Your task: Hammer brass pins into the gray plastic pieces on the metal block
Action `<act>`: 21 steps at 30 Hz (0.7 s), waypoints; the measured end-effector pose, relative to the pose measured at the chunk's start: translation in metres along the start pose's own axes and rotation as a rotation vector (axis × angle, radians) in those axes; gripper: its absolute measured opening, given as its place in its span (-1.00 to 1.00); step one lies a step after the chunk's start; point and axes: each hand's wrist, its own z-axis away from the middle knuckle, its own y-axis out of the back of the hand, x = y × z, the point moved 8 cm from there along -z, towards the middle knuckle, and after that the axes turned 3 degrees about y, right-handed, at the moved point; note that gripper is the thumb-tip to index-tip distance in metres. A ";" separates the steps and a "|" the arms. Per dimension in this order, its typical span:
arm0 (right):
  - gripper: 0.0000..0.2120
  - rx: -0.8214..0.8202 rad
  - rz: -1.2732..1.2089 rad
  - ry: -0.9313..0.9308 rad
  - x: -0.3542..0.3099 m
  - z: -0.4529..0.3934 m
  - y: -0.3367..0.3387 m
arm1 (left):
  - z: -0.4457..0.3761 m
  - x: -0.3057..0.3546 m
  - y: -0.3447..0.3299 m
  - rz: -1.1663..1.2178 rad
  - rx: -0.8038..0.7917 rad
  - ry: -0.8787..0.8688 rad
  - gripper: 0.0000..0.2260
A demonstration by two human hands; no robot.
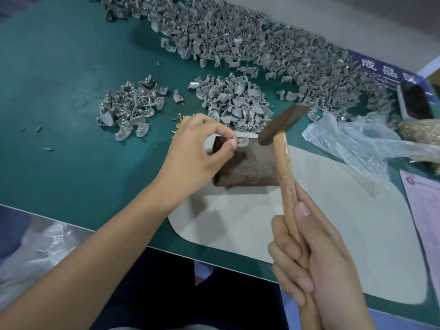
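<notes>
Landmark: the rusty metal block [247,163], sitting on a pale mat [309,234] on the green table [59,115].

Far left of the block, toward the back: a small heap of gray pieces with brass pins already in them [129,110]. Loose brass pins [177,120] lie scattered just behind the left hand.

Left hand [197,153] reaches in from the block's left side; thumb and forefinger pinch a gray plastic piece [240,141] standing on the block's far top edge, a brass pin [241,138] showing in it.

Behind the block: a second heap of plain gray pieces [235,103], and beyond it a long bank of the same parts [262,44] along the table's back.

Right of the block: hammer [283,125], dark head raised just above the block's right far corner, not touching the piece. Right hand [316,263] is wrapped firmly round the wooden handle, near the table's front edge.

Further right: crumpled clear plastic bag [352,139], and a blue sign [381,67] behind.
</notes>
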 end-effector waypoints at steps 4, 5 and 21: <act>-0.62 -0.006 -0.105 -0.064 0.003 -0.001 0.003 | 0.001 0.000 -0.003 -0.006 -0.013 0.012 -0.96; -0.63 -0.007 -0.109 -0.067 0.003 -0.001 0.003 | 0.002 0.001 -0.003 -0.004 -0.016 0.001 -0.95; -0.55 -0.063 0.052 -0.027 0.013 0.006 -0.002 | 0.011 0.021 0.005 -0.086 0.076 -0.209 -0.85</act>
